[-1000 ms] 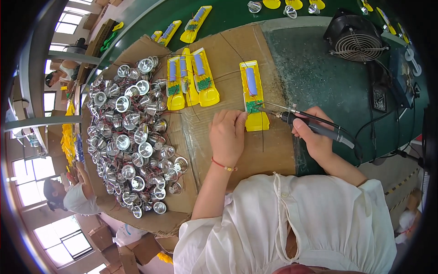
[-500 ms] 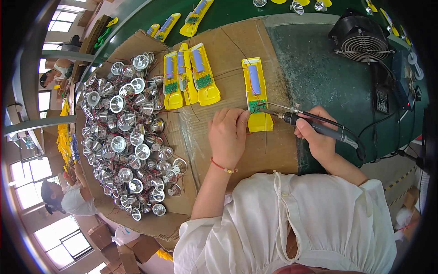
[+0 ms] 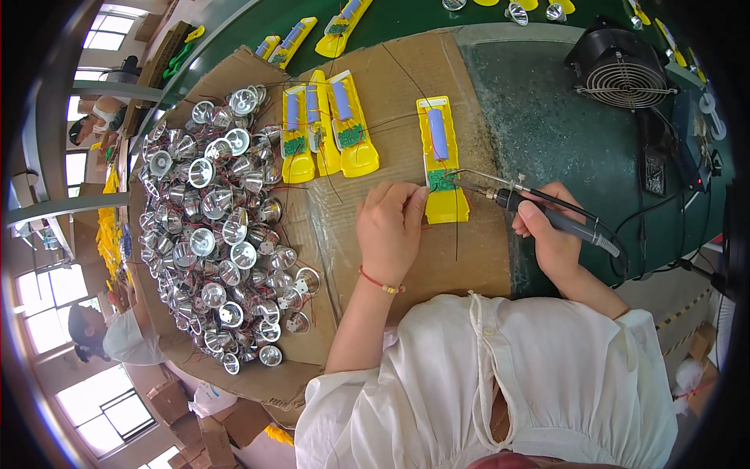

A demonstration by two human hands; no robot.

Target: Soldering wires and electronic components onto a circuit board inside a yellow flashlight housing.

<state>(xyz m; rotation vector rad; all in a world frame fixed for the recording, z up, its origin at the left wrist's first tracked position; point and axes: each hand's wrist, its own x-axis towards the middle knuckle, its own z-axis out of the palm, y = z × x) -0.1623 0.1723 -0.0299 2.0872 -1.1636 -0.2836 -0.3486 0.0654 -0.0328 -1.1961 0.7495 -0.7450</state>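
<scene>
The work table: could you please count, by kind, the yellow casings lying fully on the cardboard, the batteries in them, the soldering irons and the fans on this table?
Yellow casings fully on the cardboard: 4
Batteries in these casings: 4
Soldering iron, in the right hand: 1
Black fan: 1
Total: 10

Vs. the earlier frames: right hand has pulled back right, taking the soldering iron with it. Iron tip and thin metal tube reached in over the green circuit board before; now they're backed off to about its right edge, so more of the board's face shows. Exact tip contact too small to tell. Camera shifted too: vs. 1 s ago, reflector pile sits further left, fan further right, far reflectors nearer the top edge.
</scene>
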